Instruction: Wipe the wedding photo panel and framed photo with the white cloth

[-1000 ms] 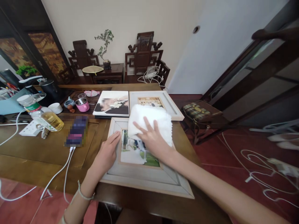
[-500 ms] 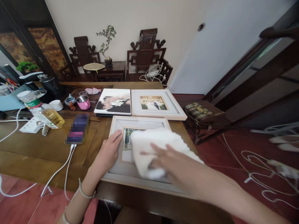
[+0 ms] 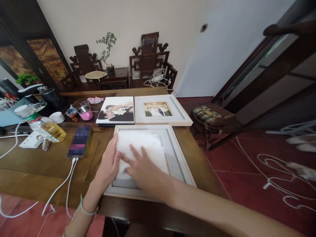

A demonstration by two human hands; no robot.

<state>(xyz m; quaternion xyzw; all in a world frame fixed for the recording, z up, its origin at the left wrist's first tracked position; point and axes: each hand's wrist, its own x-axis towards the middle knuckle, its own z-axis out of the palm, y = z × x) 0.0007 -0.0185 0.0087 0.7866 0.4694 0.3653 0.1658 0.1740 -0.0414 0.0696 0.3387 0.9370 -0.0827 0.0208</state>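
Note:
A light wooden picture frame (image 3: 181,154) lies flat near the table's front edge. Over its middle is spread a white cloth (image 3: 148,141), which hides most of the picture inside. My right hand (image 3: 145,172) lies on the cloth with its fingers spread, pressing it against the frame. At the frame's left side, my left hand (image 3: 110,159) grips the edge, fingers along the outside and thumb toward the glass. The two hands nearly touch. Just behind are a second framed photo (image 3: 158,109) and a photo panel (image 3: 118,110), side by side.
To the left lie a phone (image 3: 80,140) with white charging cables, a bottle (image 3: 51,128) of yellow liquid on its side, a power strip (image 3: 31,140) and a pink cup (image 3: 85,112). A plaid bag (image 3: 206,115) sits on a chair at the right.
My right hand has swept the cloth leftward across the frame, and the cloth now lies flatter. My left hand has shifted onto the frame's left edge. The view has moved slightly.

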